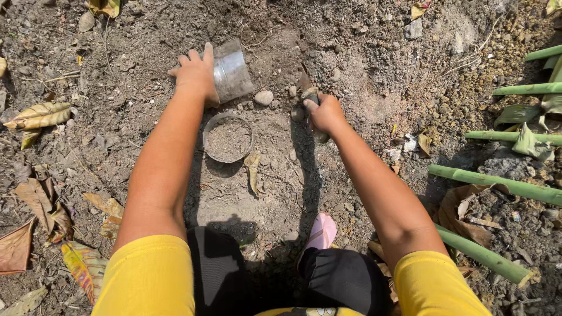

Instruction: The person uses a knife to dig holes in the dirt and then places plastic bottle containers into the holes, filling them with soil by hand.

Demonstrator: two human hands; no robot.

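Observation:
My left hand (196, 75) grips a clear plastic cup (232, 71) that lies tilted on its side on the loose soil. My right hand (325, 112) is closed around the handle of a small digging tool (305, 86) whose rusty blade points into the dirt. Between the hands, a little nearer to me, stands a round container (228, 138) filled with soil. A pale stone (263, 97) lies just right of the cup.
Green stalks (494, 184) lie across the ground at the right. Dry leaves (40, 115) are scattered at the left. My pink shoe (321, 232) rests on the ground below the hands. Small stones dot the soil.

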